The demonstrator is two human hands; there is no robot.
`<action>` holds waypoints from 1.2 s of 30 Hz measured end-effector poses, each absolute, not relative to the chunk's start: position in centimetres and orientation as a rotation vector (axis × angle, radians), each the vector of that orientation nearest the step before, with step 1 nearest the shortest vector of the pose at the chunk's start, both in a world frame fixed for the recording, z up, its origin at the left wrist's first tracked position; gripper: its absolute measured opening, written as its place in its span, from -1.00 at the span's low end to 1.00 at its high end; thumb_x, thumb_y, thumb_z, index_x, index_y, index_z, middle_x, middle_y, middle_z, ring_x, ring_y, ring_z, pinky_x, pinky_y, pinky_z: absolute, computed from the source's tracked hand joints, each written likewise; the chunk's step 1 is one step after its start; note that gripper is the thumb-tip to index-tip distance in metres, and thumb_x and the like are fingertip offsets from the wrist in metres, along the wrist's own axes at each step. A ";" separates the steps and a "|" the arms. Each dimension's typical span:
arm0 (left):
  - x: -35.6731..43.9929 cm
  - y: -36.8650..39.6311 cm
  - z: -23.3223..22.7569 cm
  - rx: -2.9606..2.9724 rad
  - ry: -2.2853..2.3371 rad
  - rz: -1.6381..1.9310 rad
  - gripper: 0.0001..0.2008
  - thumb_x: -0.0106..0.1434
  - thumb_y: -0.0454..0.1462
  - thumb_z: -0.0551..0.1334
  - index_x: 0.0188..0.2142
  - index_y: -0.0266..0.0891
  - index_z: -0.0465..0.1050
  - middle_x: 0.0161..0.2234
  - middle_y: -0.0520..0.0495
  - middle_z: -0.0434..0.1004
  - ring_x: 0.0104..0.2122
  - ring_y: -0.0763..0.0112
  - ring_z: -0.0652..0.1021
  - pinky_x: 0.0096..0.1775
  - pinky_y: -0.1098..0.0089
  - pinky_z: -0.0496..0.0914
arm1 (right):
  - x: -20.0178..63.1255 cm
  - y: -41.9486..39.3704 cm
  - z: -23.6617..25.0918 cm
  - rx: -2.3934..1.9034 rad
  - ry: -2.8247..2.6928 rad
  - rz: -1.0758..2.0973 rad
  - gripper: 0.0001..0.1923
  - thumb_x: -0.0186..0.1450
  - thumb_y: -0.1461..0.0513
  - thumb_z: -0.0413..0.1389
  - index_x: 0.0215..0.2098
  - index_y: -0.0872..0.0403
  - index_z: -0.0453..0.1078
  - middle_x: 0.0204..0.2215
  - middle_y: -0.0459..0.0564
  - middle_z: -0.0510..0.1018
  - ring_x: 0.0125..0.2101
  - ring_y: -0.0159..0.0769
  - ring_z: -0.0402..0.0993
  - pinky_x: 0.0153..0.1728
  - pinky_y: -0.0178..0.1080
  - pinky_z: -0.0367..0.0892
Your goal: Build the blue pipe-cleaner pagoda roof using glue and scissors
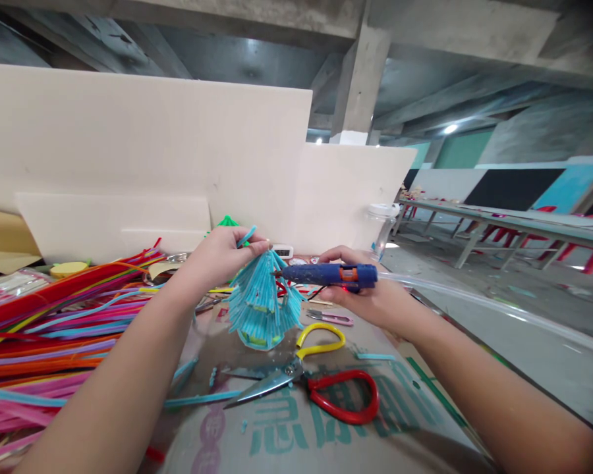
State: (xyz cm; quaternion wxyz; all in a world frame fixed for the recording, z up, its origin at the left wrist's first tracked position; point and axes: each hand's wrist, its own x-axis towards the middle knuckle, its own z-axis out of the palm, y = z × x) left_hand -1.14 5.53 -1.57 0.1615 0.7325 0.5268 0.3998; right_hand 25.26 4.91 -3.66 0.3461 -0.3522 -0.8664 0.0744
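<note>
My left hand [225, 255] pinches the top of a light blue cone-shaped piece made of pipe cleaners [261, 303], holding it upright just above the cardboard sheet [296, 434]. My right hand [363, 296] grips a blue glue gun [329, 275] with an orange trigger. The gun lies level and its nozzle points left, touching the upper side of the cone. Scissors [309, 385] with one yellow and one red handle lie on the cardboard just in front of the cone.
A big heap of coloured pipe cleaners [54, 322] covers the table's left side. White boards [143, 151] stand behind. A clear jar [381, 227] stands at the back right. Small pink snips [331, 318] lie near my right hand. Long tables [514, 224] stand far right.
</note>
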 end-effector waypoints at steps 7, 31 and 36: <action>-1.0 5.4 -1.3 2.067 1.537 1.130 -0.68 0.21 -0.02 0.23 -0.29 -0.21 0.57 -0.80 0.16 0.12 -0.74 0.49 0.23 -0.61 0.48 0.07 | 25.2 4.8 -3.7 -0.923 -2.271 0.195 -0.64 0.25 0.04 0.21 -0.06 -0.02 0.31 -0.29 -0.05 0.55 -0.35 -0.25 0.43 -0.38 -0.29 0.25; -0.8 5.3 -1.3 2.020 1.538 1.139 -0.69 0.20 -0.03 0.24 -0.29 -0.22 0.56 -0.81 0.17 0.13 -0.74 0.49 0.21 -0.62 0.47 0.04 | 25.1 4.6 -3.3 -0.865 -2.295 0.274 -0.65 0.18 0.08 0.27 -0.12 0.00 0.38 -0.26 -0.04 0.56 -0.34 -0.27 0.44 -0.40 -0.30 0.28; -0.8 5.2 -1.3 1.990 1.531 1.152 -0.70 0.18 -0.04 0.26 -0.31 -0.22 0.56 -0.81 0.16 0.14 -0.74 0.48 0.22 -0.62 0.47 0.04 | 25.1 4.5 -3.2 -0.852 -2.295 0.319 -0.66 0.16 0.09 0.28 -0.13 0.00 0.40 -0.26 -0.04 0.57 -0.37 -0.29 0.45 -0.37 -0.28 0.32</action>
